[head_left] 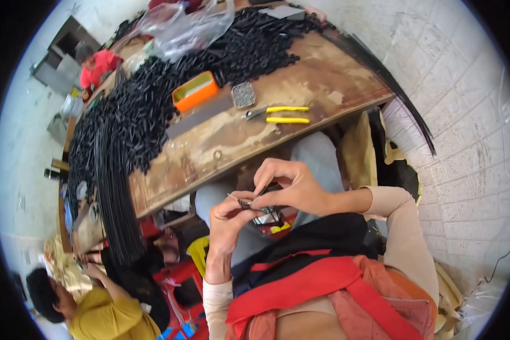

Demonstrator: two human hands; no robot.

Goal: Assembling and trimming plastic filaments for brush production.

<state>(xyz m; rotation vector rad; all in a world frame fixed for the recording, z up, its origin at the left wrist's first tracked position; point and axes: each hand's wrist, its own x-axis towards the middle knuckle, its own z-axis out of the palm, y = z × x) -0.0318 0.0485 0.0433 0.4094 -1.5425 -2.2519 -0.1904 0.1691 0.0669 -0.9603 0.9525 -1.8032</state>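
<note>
Over my lap, just off the table's near edge, my two hands meet at the fingertips. My left hand (pixel 225 222) is closed, pinching a small black piece (pixel 244 204) between thumb and fingers. From the right, my right hand (pixel 296 186) pinches at the same spot, and a thin dark strand shows between its fingers. Its exact kind is too small to tell. On the table ahead lie pliers with yellow handles (pixel 288 109), jaws to the left. Beside them stands a small clear box (pixel 234 96) of tiny metal parts, and left of it an orange bin (pixel 196 102).
A big heap of short black pieces (pixel 147 107) covers the table's (pixel 345 73) left and back. Long black strips (pixel 114 198) hang over the near left edge, others (pixel 399 85) over the right. A plastic bag (pixel 184 34) lies on the heap. Two people sit at left.
</note>
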